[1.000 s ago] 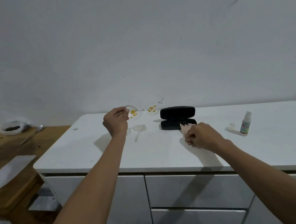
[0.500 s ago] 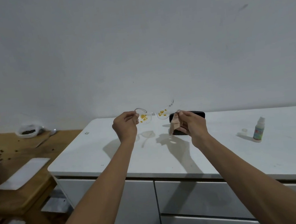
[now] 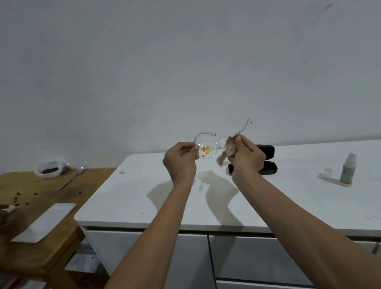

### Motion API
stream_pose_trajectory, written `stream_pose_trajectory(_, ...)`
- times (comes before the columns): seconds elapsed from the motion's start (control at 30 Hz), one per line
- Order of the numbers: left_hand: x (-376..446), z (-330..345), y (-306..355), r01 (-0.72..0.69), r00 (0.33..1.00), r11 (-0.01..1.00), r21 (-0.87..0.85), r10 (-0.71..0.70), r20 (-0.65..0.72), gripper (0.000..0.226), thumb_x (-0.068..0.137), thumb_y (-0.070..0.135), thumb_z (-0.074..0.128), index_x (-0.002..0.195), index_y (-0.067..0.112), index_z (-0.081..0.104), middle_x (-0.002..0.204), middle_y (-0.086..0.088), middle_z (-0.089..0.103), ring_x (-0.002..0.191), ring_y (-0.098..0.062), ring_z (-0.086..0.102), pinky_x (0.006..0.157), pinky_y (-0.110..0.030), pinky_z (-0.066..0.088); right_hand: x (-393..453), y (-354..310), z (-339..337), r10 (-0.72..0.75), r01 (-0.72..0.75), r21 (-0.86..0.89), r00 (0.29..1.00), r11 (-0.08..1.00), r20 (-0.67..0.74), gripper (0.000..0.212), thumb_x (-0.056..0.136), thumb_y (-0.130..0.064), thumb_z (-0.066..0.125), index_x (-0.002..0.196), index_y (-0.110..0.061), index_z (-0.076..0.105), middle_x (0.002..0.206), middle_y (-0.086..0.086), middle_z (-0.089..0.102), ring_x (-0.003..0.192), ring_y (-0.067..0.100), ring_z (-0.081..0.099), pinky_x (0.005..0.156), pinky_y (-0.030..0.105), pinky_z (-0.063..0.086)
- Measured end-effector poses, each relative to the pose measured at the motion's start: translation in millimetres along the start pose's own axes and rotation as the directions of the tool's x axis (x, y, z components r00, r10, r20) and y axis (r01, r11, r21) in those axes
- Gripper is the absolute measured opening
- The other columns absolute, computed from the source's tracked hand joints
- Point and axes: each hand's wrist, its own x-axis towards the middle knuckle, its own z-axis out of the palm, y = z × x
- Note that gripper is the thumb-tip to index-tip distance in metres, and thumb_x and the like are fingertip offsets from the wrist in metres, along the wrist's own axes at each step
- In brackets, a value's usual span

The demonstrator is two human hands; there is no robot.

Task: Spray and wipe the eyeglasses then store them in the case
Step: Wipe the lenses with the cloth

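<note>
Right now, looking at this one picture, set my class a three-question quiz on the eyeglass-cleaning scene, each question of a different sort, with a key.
1. True or false: the eyeglasses are lying on the white cabinet top.
2. Which hand presses the cloth on a lens? A) left hand B) right hand C) neither
3. Fill in: the spray bottle stands to the ____ of the black case.

Key: 1 false, both hands hold them in the air; 2 B; 3 right.
</note>
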Motion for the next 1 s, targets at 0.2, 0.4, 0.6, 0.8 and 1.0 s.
stream_pose_trajectory(0.2,-7.1,4.5,3.0,-0.034,0.999,0.999,-0.013,0.034,0.025,0.014,0.082,-0.002,0.078,0.078,0.01,0.074,0.068,-0.01,0.074,0.062,-0.022,0.07,0.068,-0.03,0.059,-1.0,-6.4,10.8,-0.066,0.069,0.051,0.996,0.996,-0.066,0.014,0.087,0.0,0.076,0.083,-0.013,0.078,0.092,0.013,0.078,0.083,0.026,0.077,0.07,0.03,0.065)
stream_pose_trajectory(0.4,-9.7,6.8,3.2,-0.046,0.999,0.999,-0.023,0.045,-0.031,0.014,0.082,-0.003,0.077,0.08,0.011,0.074,0.07,-0.013,0.075,0.06,-0.02,0.068,0.068,-0.031,0.059,-3.5,-0.1,6.4,-0.099,0.1,-0.01,0.993,0.995,0.058,0.011,0.085,0.0,0.079,0.084,-0.009,0.074,0.096,0.013,0.072,0.078,0.027,0.076,0.067,0.028,0.063)
stream_pose_trajectory(0.6,-1.6,-11.5,-7.5,-0.012,1.0,0.999,0.046,0.011,0.004,0.017,0.081,-0.005,0.077,0.076,0.011,0.073,0.07,-0.011,0.075,0.057,-0.018,0.068,0.073,-0.039,0.063,8.4,-12.3,-14.8,0.035,0.039,-0.254,0.959,0.967,0.281,0.011,0.082,0.006,0.08,0.08,-0.002,0.073,0.085,0.012,0.073,0.06,0.02,0.073,0.069,0.036,0.064)
stream_pose_trajectory(0.8,5.2,-25.4,-3.8,-0.062,0.993,0.992,0.113,0.051,0.102,0.011,0.08,-0.005,0.079,0.079,0.004,0.073,0.068,-0.01,0.073,0.055,-0.012,0.066,0.07,-0.032,0.06,14.5,-20.5,-24.0,0.061,0.061,-0.342,0.941,0.938,0.333,0.013,0.079,0.009,0.079,0.077,-0.002,0.072,0.09,0.018,0.075,0.071,0.028,0.073,0.071,0.04,0.064)
stream_pose_trajectory(1.0,-1.2,-11.9,9.0,-0.142,0.987,0.987,0.072,0.135,0.092,0.016,0.081,-0.004,0.077,0.074,0.009,0.071,0.068,-0.01,0.073,0.058,-0.016,0.066,0.068,-0.031,0.057,2.5,-11.0,2.1,-0.182,0.185,-0.15,0.983,0.971,0.03,0.019,0.083,-0.006,0.081,0.073,-0.02,0.072,0.08,0.001,0.076,0.076,0.018,0.076,0.084,0.038,0.064)
